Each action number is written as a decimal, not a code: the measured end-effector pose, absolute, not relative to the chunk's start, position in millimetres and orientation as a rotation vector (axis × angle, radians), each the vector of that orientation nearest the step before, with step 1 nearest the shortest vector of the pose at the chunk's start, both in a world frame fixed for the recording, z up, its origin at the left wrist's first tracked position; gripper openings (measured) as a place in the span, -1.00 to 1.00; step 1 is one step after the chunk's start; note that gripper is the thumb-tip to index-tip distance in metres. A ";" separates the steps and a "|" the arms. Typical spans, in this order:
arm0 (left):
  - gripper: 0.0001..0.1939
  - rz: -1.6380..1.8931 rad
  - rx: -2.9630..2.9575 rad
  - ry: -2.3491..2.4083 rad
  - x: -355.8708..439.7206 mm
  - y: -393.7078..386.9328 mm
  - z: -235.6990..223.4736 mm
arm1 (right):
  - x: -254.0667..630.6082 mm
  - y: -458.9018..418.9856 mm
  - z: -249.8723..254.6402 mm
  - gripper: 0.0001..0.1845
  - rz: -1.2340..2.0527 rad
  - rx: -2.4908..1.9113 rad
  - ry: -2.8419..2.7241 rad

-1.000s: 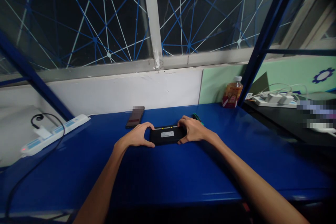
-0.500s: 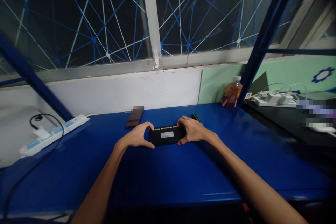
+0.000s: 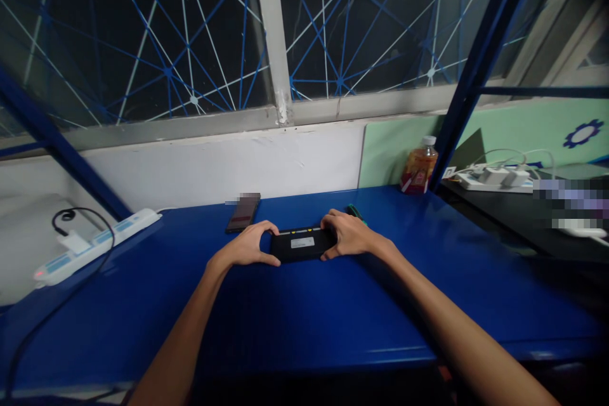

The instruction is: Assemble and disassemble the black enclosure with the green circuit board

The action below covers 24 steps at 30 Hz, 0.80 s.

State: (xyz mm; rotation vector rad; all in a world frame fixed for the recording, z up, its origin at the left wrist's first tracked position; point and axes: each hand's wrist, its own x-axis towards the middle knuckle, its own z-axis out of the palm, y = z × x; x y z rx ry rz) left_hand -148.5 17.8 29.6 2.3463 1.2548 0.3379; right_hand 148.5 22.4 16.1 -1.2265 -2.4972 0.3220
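Note:
A black flat rectangular box (image 3: 303,252) with a pale label and small yellow marks along its far edge is held over the blue table (image 3: 304,317). Its exact kind does not show. My left hand (image 3: 250,244) grips the left end, fingers on the far edge and thumb at the near corner. At the right end, my right hand (image 3: 349,233) grips it the same way. Behind the right hand a dark green object (image 3: 356,212) shows in part. A dark phone (image 3: 243,212) lies on the table beyond my left hand.
At the left is a white power strip (image 3: 98,247) with a black cable (image 3: 57,295) trailing over the table. A drink bottle (image 3: 419,168) stands at the back right. Blue posts (image 3: 476,76) rise on both sides; further right, chargers (image 3: 504,176) sit on a black surface.

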 end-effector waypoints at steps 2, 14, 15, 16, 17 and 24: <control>-0.42 0.342 2.351 1.258 -148.4 17.7 29.6 | 148.5 22.2 16.2 -0.29 0.315 -1.233 -2.496; -0.38 0.320 2.299 1.302 -150.1 17.4 31.9 | 148.5 21.3 16.4 -0.27 0.243 -1.238 -2.505; -0.38 0.317 2.297 1.307 -150.1 17.2 32.6 | 148.5 21.0 16.9 -0.28 0.242 -1.236 -2.506; -0.37 0.314 2.296 1.311 -150.1 17.0 33.0 | 148.5 20.7 17.5 -0.28 0.243 -1.236 -2.509; -0.37 0.311 2.297 1.313 -150.2 17.0 33.3 | 148.5 20.4 18.0 -0.28 0.244 -1.237 -2.512; -0.31 0.293 2.346 1.318 -155.7 19.7 29.1 | 148.7 18.4 21.1 -0.28 0.212 -1.240 -2.548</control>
